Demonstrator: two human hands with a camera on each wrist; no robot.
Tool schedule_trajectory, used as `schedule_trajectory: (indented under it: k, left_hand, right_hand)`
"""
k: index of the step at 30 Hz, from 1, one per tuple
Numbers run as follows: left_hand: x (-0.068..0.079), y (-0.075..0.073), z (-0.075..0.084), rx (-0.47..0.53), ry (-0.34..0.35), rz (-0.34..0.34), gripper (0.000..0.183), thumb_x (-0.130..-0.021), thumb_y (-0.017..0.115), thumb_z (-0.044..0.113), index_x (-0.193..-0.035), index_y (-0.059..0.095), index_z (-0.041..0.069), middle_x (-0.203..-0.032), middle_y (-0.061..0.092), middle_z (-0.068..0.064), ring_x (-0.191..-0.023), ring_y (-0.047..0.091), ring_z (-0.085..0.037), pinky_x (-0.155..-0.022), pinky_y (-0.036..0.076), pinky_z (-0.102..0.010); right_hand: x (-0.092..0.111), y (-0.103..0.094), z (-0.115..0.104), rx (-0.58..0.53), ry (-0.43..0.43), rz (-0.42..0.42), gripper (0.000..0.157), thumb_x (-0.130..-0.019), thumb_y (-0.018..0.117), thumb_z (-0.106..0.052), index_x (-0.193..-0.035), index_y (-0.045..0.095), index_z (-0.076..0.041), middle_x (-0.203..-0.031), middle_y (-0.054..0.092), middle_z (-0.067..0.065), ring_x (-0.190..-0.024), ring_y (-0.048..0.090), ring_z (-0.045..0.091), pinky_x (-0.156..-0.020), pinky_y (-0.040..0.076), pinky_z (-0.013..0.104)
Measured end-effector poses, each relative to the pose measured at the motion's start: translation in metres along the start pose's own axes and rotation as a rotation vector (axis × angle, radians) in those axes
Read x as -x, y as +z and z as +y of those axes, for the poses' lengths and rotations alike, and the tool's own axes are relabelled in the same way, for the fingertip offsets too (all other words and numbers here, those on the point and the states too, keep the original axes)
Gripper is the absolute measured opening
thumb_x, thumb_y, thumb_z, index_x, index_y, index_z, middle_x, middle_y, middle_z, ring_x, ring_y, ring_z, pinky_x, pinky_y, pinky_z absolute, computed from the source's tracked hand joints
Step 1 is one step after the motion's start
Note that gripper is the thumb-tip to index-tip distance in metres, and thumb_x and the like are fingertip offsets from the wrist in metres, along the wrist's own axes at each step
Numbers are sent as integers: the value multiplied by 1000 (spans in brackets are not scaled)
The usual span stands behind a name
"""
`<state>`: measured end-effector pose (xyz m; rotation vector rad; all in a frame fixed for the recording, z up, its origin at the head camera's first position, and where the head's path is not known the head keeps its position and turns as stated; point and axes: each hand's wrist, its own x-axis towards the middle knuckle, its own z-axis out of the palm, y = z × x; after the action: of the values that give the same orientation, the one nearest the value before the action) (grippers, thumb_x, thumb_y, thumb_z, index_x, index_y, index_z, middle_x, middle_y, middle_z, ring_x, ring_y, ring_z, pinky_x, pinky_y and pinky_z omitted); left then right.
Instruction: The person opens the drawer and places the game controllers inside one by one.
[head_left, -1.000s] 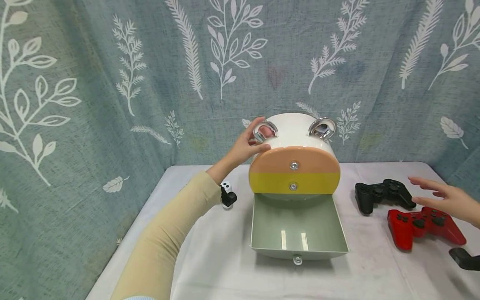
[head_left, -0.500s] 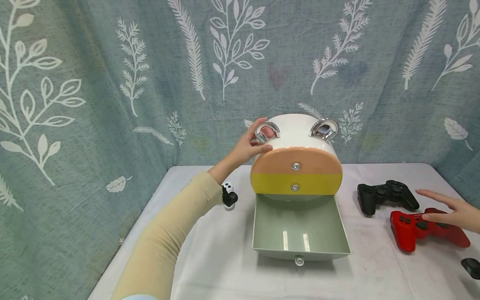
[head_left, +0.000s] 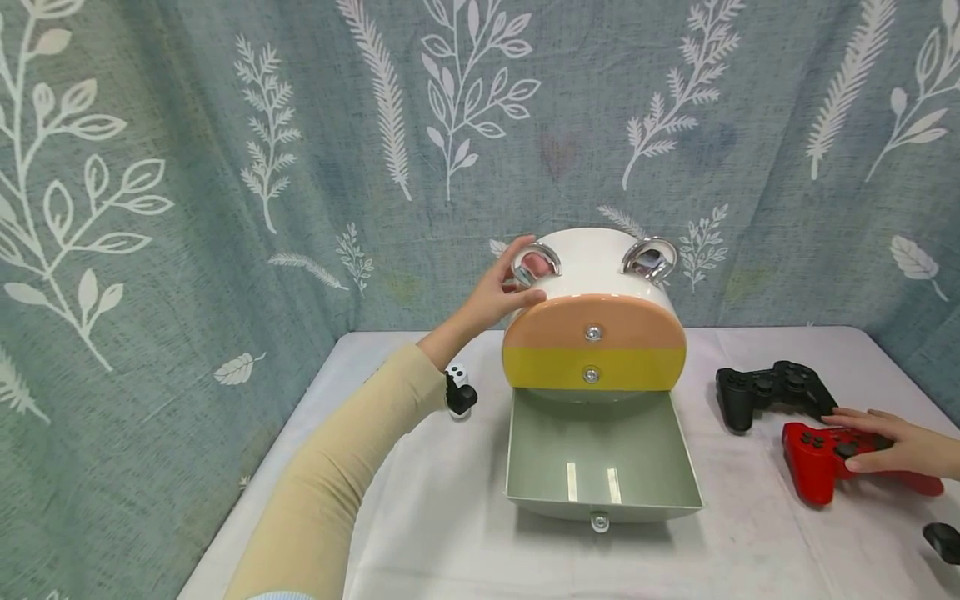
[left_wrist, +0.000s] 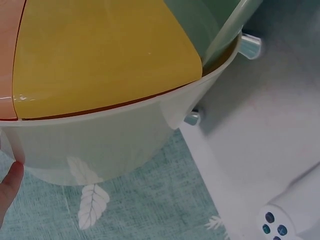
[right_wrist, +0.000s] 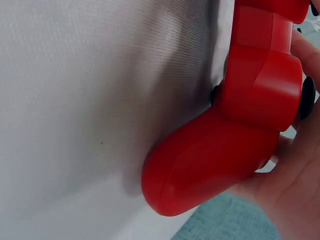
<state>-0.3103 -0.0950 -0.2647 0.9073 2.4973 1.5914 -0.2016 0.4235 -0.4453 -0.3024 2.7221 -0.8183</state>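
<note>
Partly hidden, the right hand [head_left: 906,446] spans the red controller [head_left: 813,468] beneath, its grip unclear; the left hand [head_left: 495,293], stretched forward, clasps the drawer box [head_left: 551,325].

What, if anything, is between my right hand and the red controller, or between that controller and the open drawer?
Nothing visible separates the right hand from the red controller; they appear to touch. Toward the drawer, only its own raised side wall stands in the way. The black controller sits farther back, off that line.
</note>
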Motion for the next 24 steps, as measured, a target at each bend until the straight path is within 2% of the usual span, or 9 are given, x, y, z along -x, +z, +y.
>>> schedule_trajectory:
  k: [1,2,4,7,9,11,16,18,24]
  left_hand:
    - [0,0,0,-1,1,1,74,-87,61,7,-147,19,18,-151,18,-9,-124,37,-30,-104,31,-47]
    - [0,0,0,-1,2,1,74,-87,61,7,-147,19,18,-151,18,-9,-124,37,-30,-104,31,-47]
    - [0,0,0,0,8,3,74,-87,60,6,-147,20,18,-151,18,-9,-124,37,-30,-104,31,-47]
    - [-1,0,-2,2,11,3,74,-87,61,6,-147,20,18,-151,19,-8,-124,37,-29,-104,31,-47]
    - [-4,0,-6,8,15,2,74,-86,62,6,-147,20,17,-151,19,-8,-123,37,-29,-104,31,-47]
    - [-7,0,-13,9,18,5,75,-86,63,8,-147,21,18,-151,19,-6,-124,37,-28,-104,31,-46]
    - [-13,0,-27,-13,36,14,76,-86,64,13,-147,21,25,-151,21,-2,-121,40,-26,-102,34,-44]
    - [-13,0,-29,-20,50,17,76,-85,65,18,-146,21,27,-150,22,-1,-119,42,-25,-102,34,-44]
    - [-14,0,-32,-18,79,21,85,-76,68,47,-146,23,28,-150,23,0,-119,42,-23,-101,35,-45]
  right_hand:
    - [0,0,-1,20,9,-8,67,-79,68,-27,-135,39,-4,-126,20,48,-112,12,65,-78,19,78]
    - [0,0,-2,50,7,-13,68,-79,69,-28,-129,39,7,-124,24,48,-110,18,63,-78,25,76]
    - [-1,-1,-4,90,-5,-22,67,-79,69,-27,-123,39,13,-121,30,46,-104,28,58,-75,35,69]
    - [-1,-2,-5,118,-29,-43,61,-77,72,-26,-125,48,3,-117,38,44,-100,39,54,-72,44,61]
    - [0,-2,-6,115,-41,-49,58,-75,74,-25,-124,52,-3,-115,41,43,-99,42,54,-72,45,60]
    - [0,-1,-7,110,-31,-56,62,-73,76,-25,-125,51,-2,-114,44,41,-100,45,54,-74,45,59]
    - [-1,3,-11,137,50,-55,77,-68,78,-26,-123,42,14,-113,46,40,-96,47,52,-73,46,58]
    - [-1,5,-12,154,92,-39,79,-67,79,-27,-123,42,15,-111,46,41,-94,47,52,-71,47,57]
    - [1,4,-15,179,140,60,83,-63,81,-32,-122,44,14,-108,46,42,-91,45,53,-68,46,57]
